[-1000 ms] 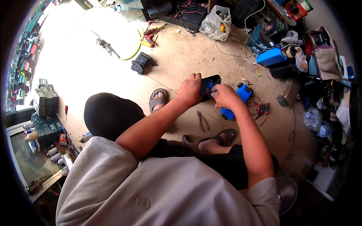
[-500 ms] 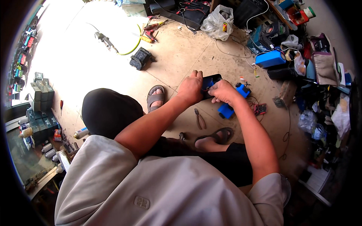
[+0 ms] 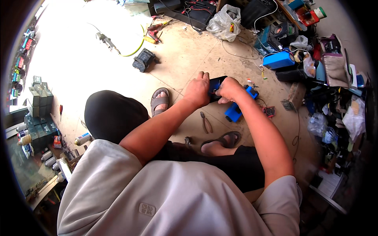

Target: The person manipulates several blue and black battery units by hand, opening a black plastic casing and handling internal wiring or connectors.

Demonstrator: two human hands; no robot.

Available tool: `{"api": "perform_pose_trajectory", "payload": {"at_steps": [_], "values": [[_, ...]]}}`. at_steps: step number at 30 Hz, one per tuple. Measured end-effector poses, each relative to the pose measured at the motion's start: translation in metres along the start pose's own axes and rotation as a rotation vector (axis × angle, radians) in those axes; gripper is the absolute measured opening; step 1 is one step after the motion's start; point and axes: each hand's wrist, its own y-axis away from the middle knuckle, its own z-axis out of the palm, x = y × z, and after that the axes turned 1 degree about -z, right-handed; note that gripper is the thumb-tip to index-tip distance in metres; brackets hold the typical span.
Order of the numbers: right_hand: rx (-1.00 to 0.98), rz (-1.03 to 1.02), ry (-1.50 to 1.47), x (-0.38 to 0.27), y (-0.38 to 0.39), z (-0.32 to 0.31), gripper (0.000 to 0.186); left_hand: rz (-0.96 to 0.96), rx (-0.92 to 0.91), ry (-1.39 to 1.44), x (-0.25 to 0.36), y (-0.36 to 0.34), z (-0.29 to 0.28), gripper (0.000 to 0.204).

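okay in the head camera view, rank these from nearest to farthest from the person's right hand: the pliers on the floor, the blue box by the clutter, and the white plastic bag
From the right hand:
1. Pliers, on the floor just below and left of the hand.
2. Blue box, up and to the right, at the edge of the clutter.
3. White plastic bag, far up near the top of the view.

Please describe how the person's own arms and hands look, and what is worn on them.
Both forearms are bare, as are the left hand and right hand: no gloves, and no watch or ring that I can make out. The short sleeves of a light grey shirt end above the elbows.
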Motion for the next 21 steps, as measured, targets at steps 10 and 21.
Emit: {"api": "perform_pose_trajectory", "payload": {"at_steps": [10,21], "values": [[0.063,-0.086,-0.15,0.009,0.013,0.011,0.011,-0.022,-0.056,0.039,-0.004,-0.001,-0.003,0.083],[0.124,-0.19,-0.009,0.022,0.002,0.016,0.009,0.114,-0.083,0.222,-0.025,-0.018,0.001,0.075]]}}
